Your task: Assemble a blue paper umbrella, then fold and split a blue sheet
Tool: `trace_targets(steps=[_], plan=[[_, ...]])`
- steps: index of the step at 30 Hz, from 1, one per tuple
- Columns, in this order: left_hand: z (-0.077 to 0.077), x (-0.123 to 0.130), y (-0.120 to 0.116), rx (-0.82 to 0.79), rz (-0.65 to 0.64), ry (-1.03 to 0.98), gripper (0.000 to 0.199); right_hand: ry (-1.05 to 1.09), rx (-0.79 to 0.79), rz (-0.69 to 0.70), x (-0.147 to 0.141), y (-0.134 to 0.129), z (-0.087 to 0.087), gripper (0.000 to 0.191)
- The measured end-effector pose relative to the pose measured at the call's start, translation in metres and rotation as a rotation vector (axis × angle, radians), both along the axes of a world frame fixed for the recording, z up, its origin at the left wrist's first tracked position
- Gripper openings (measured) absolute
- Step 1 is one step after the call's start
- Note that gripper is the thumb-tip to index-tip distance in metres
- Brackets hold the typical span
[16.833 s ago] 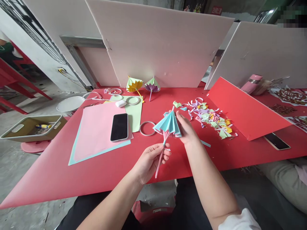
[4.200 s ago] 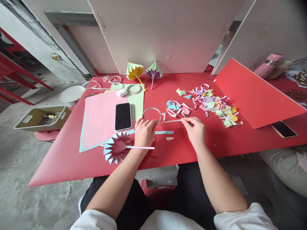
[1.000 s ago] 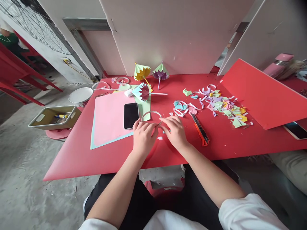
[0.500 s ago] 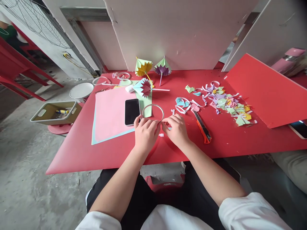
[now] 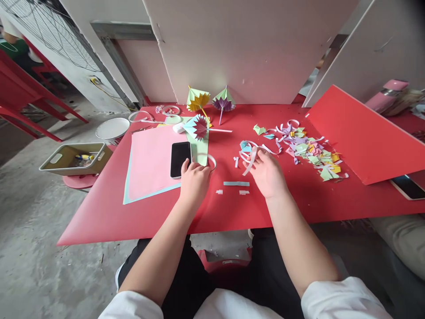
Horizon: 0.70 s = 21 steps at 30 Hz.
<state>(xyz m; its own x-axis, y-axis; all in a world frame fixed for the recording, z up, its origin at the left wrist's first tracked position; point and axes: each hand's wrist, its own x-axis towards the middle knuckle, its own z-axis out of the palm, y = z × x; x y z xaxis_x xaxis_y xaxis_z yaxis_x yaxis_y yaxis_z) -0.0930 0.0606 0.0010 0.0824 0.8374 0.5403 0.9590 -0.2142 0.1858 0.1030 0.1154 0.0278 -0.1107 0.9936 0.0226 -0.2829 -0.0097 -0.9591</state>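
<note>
My left hand is closed on a thin pale ring, perhaps a narrow tape roll; part of it is hidden behind the fingers. Between the fingers of my right hand is a curled white strip, over a small tangle of similar strips and blue paper. A light blue paper strip lies flat between the hands, with small white pieces near it. Just left of my left hand lies a black-screened phone, partly on pink paper.
Three folded paper umbrellas rest toward the back of the red table. Colourful paper scraps are heaped on the right, before a leaning red board. A bin stands at the left.
My hands have moved apart. The ring has stayed with my left hand; my right hand has gone right and taken a curled white strip. The utility knife is no longer visible.
</note>
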Motion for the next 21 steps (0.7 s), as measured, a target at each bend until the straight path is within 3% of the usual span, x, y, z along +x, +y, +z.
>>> trace_targets(steps=[2,5,8,11,14,17,21], plan=[[-0.004,0.001,0.006,-0.075,0.002,-0.049,0.020,0.012,-0.016,0.022,0.001,-0.002,0.000,0.024],[0.003,0.016,0.005,-0.146,-0.101,-0.369,0.026,0.019,-0.029,0.022,-0.004,-0.007,0.000,0.029],[0.015,0.034,-0.002,-0.393,-0.231,-0.740,0.029,0.022,-0.031,0.030,-0.010,-0.011,0.000,0.031],[0.023,0.040,-0.006,-0.577,-0.221,-0.913,0.032,-0.006,-0.020,0.006,-0.009,-0.011,-0.001,0.030],[0.030,0.033,-0.007,-0.624,-0.251,-0.899,0.030,-0.092,0.039,-0.115,-0.001,-0.009,-0.007,0.026],[0.041,0.023,-0.004,-0.631,-0.284,-0.691,0.022,-0.252,0.089,-0.242,0.008,-0.008,-0.013,0.034],[0.058,0.015,0.006,-0.616,-0.302,-0.425,0.022,-0.543,0.137,-0.289,0.018,-0.006,-0.016,0.044]])
